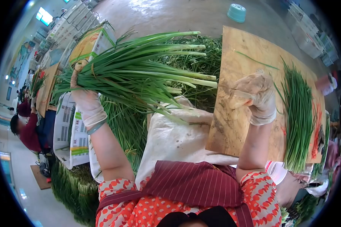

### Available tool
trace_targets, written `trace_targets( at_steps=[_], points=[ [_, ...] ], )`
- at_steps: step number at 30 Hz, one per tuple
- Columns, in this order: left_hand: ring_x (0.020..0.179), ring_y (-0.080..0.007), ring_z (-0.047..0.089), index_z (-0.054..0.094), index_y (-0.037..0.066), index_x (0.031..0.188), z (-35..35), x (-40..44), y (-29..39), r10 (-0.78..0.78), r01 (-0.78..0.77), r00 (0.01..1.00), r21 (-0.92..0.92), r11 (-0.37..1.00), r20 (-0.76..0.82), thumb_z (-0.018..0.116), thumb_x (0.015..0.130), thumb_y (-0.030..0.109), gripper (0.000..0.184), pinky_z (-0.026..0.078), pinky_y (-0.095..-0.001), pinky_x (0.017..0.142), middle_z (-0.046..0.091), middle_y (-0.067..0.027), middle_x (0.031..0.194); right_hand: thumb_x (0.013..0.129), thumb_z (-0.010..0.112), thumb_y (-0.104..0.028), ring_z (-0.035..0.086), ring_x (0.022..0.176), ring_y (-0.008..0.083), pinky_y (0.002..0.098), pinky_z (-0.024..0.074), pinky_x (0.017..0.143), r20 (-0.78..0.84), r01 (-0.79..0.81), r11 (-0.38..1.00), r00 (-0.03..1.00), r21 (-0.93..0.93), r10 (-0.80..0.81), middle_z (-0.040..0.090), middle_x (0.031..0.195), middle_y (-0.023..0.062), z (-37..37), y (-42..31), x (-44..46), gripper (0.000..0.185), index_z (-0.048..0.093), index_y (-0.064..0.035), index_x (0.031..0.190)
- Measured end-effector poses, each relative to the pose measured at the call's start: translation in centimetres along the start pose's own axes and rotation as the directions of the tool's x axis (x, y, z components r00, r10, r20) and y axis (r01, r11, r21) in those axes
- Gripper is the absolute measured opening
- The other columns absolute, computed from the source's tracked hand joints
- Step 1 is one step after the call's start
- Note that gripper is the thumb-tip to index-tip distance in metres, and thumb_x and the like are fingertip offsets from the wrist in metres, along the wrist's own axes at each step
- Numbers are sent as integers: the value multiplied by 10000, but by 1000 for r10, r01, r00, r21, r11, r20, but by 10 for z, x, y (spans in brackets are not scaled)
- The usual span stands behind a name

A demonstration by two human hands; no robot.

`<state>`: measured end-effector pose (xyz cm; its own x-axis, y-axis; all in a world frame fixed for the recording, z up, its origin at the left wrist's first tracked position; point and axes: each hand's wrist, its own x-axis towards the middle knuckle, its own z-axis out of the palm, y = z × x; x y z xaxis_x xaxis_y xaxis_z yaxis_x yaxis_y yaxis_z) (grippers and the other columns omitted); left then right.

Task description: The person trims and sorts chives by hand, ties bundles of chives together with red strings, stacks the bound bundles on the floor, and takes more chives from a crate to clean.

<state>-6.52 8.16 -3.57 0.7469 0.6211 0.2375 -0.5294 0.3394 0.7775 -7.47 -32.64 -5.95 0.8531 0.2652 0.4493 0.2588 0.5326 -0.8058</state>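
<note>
My gloved left hand [88,100] is closed round the leafy end of a loose bunch of green stalks [140,70], whose pale ends point right toward the board. My right hand [254,94], in a whitish glove, is closed above the wooden board [238,49]; a thin dark strand shows at its fingertips, too fine to identify. Right of that hand, a neat pile of green stalks [297,117] lies on the board, with red ties [316,128] beside it. A white cloth [174,140] covers my lap.
Trimmed greens [201,56] are heaped beyond the lap cloth. White crates [64,132] and more greens [74,189] stand at the left. A co-worker [28,130] is at far left. A teal tub [236,13] sits on the floor ahead.
</note>
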Motion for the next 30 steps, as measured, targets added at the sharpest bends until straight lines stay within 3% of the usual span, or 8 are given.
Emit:
trace_targets(
  at_steps=[4,13,17,18,19,21,24,30],
  points=[
    [999,-256,530,523,24,995,-20,11,-4,25,224,850,-404,887,527,434,913,179,197,439,-437,932,559,-143,1042,742,719,-75,628,732,149,250,505,670,-19,-96,926,995,-364,96,674,834,119,29,-14,18,148,638,24,816],
    [982,-256,541,553,44,958,-52,14,22,5,132,927,-339,932,376,470,900,186,174,437,-413,916,572,-139,1016,857,598,-16,637,747,138,243,516,703,-311,-65,853,943,-518,-117,684,925,139,14,-25,24,115,637,57,937],
    [987,-259,543,563,40,967,-73,21,23,37,95,944,-375,922,328,463,899,187,191,432,-423,923,581,-131,1019,871,607,-168,642,766,157,270,512,723,180,123,909,961,398,-209,682,915,126,-27,-16,32,321,585,31,1121],
    [972,-236,557,568,33,970,-69,17,23,24,96,955,-381,919,297,469,893,161,179,442,-401,918,592,-112,1003,865,612,-188,642,805,163,280,507,749,87,-5,1000,996,-7,6,680,952,119,-10,-10,37,380,552,14,1181],
    [957,-214,571,572,27,973,-67,13,23,7,100,964,-386,917,266,475,887,135,169,451,-379,913,603,-93,986,859,617,-208,641,843,169,290,503,776,-88,-190,902,982,-389,169,678,989,112,3,-5,41,445,518,-3,1242],
    [932,-213,582,581,27,967,-64,13,23,3,122,952,-391,912,305,479,892,141,171,459,-374,903,615,-87,964,856,615,-203,626,942,195,301,477,854,-291,-243,-179,898,-953,331,658,1085,96,-3,39,49,426,537,-81,1257],
    [896,-211,596,589,25,956,-60,10,21,11,97,959,-364,926,283,485,902,154,174,474,-367,881,627,-79,928,861,607,-184,611,1007,197,298,466,894,-65,-187,666,977,-722,204,636,1142,81,-1,86,49,357,586,-158,1217],
    [905,-202,596,590,17,974,-59,11,18,-44,182,931,-355,917,363,451,931,153,199,475,-349,880,627,-81,958,842,622,-114,628,927,160,272,486,860,162,-98,932,973,-350,163,664,1065,82,55,124,72,276,639,-43,1109]
  ],
)
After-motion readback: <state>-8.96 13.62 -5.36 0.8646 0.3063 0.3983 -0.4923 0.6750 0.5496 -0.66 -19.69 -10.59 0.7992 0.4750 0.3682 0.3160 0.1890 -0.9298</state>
